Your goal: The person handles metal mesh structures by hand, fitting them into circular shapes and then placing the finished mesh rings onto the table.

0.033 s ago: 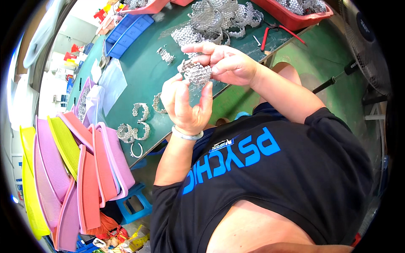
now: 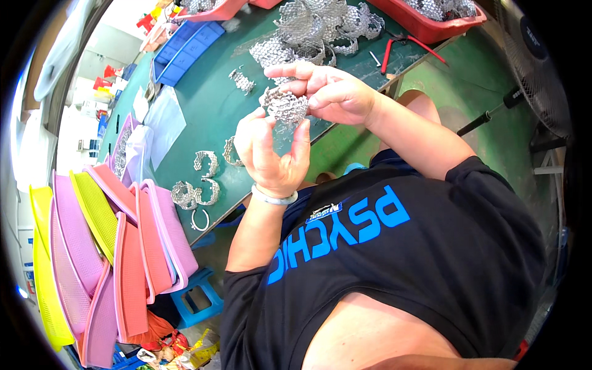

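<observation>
A curved silver openwork mesh piece, like a cuff bracelet (image 2: 287, 108), is held up over the near edge of the green table. My left hand (image 2: 268, 151), with a pale bangle at its wrist, grips the cuff from below between thumb and fingers. From the right, my right hand (image 2: 339, 95) pinches its edge. Another small mesh cuff (image 2: 242, 81) lies just beyond my hands. To the left rest several similar open cuffs (image 2: 206, 161) and a thin plain C-shaped ring (image 2: 200, 219). A heap of silver mesh pieces (image 2: 308, 31) sits farther back.
Red-handled pliers (image 2: 401, 40) lie by the table's right edge, near a red bin (image 2: 444, 31) of mesh pieces. A blue divided tray (image 2: 188, 52) and clear plastic sheet (image 2: 165, 123) are at left. Stacked coloured baskets (image 2: 123, 246) stand left; a fan (image 2: 536, 68) stands right.
</observation>
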Motion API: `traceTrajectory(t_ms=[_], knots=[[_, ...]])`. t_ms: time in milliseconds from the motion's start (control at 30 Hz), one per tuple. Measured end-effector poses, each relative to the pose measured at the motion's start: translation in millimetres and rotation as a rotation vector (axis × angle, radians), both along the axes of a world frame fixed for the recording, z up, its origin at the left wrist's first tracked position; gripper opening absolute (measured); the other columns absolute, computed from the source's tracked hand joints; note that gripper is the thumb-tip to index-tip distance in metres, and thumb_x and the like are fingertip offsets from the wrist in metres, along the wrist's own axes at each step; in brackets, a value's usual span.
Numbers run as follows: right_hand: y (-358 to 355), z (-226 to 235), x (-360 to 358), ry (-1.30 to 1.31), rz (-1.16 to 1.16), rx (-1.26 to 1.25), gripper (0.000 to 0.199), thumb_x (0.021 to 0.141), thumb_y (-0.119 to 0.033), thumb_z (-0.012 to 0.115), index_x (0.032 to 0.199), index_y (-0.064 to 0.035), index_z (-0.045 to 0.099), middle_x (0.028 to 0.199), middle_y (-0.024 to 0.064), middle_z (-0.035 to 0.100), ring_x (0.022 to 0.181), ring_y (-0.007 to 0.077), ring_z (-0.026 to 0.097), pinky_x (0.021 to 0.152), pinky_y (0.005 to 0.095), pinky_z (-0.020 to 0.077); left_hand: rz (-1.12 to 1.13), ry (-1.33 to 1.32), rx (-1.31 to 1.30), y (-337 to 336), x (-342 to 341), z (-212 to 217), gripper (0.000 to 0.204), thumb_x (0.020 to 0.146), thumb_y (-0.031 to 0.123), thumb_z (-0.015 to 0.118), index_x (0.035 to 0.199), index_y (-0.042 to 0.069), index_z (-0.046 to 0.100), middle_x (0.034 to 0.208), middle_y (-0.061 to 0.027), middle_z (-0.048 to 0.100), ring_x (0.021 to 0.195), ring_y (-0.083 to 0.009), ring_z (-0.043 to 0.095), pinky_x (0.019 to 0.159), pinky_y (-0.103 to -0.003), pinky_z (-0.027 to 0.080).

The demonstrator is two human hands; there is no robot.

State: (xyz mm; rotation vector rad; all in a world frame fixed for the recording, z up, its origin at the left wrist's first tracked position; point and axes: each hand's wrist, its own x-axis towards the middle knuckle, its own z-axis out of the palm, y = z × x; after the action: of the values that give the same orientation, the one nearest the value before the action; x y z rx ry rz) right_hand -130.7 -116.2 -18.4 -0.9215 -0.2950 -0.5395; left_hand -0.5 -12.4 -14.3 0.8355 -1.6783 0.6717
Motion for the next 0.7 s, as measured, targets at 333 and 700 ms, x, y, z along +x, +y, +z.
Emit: traceTrajectory(t_ms=[333, 700], knots=[[0.6, -1.9, -1.5, 0.055, -0.032, 0.031, 0.067, 0.072, 0.005, 0.047, 0.136, -0.0013, 0.027, 0.118, 0.0109, 0.054, 0.107, 0.0176, 0.053, 0.09, 0.0323, 0.0415, -0.037, 0.247, 0.171, 5.7, -3.1, -2.4, 0.082, 0.064, 0.003, 0.076, 0.131, -0.004, 0.028, 0.108, -0.0122, 0.042, 0.094, -0.0219, 0.047, 0.085, -0.035, 0.04], [7.3, 3.1, -2.6, 0.206, -0.228, -0.024, 0.054, 0.079, 0.001, 0.052, 0.13, -0.0032, 0.037, 0.11, 0.0072, 0.053, 0.092, 0.0102, 0.053, 0.079, 0.0255, 0.0438, -0.071, 0.482, 0.337, 6.6, -2.9, 0.9, 0.077, 0.069, -0.005, 0.071, 0.132, -0.004, 0.026, 0.104, -0.0085, 0.043, 0.097, -0.0169, 0.043, 0.09, -0.029, 0.036]])
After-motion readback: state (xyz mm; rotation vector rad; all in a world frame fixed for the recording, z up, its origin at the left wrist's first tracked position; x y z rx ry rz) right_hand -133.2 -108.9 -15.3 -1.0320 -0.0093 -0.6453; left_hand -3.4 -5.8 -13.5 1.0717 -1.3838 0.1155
